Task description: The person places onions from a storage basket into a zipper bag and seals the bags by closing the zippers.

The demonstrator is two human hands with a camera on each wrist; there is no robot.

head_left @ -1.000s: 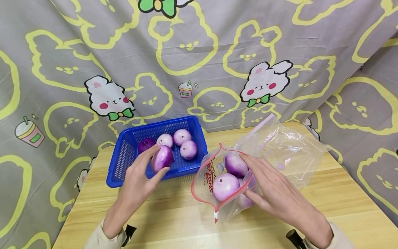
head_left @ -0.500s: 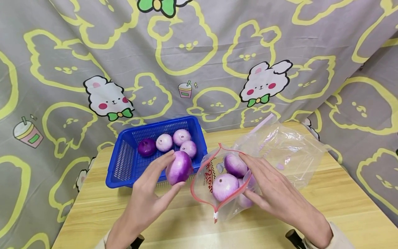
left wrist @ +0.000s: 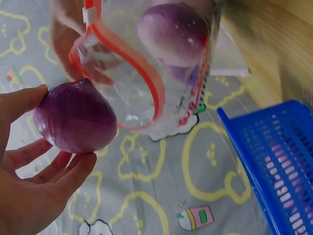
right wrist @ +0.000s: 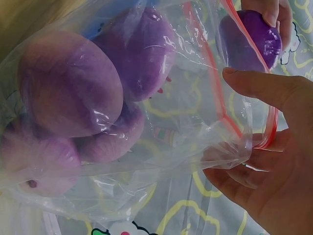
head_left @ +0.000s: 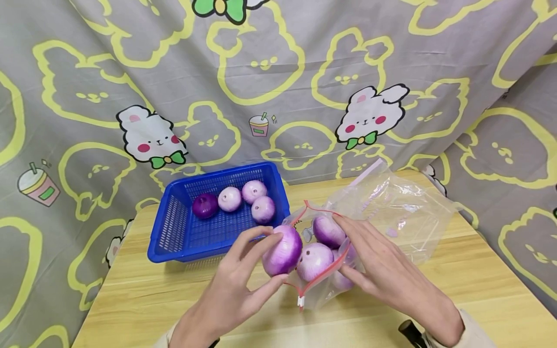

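My left hand [head_left: 235, 285] holds a purple onion [head_left: 285, 251] between thumb and fingers, at the mouth of a clear zip bag [head_left: 321, 300]. In the left wrist view, that onion [left wrist: 78, 117] is just outside the bag's red zip edge [left wrist: 132, 56]. My right hand [head_left: 385, 266] grips the bag by its right edge, keeping the mouth spread. Several onions lie inside the bag, among them a pale one [head_left: 315, 261] and a darker one [head_left: 329, 231]. The right wrist view has the thumb and fingers of my right hand [right wrist: 279, 152] around the bag's rim.
A blue plastic basket [head_left: 200, 244] stands left of the bag, with several onions in it, one of them dark purple [head_left: 205, 206]. Another clear bag [head_left: 413, 212] with a lavender strip lies behind my right hand on the wooden table [head_left: 143, 299]. A patterned curtain [head_left: 287, 159] hangs behind.
My left hand has carried its onion out of the basket area, rightward to the bag's mouth. My right hand and the bag have stayed nearly still.
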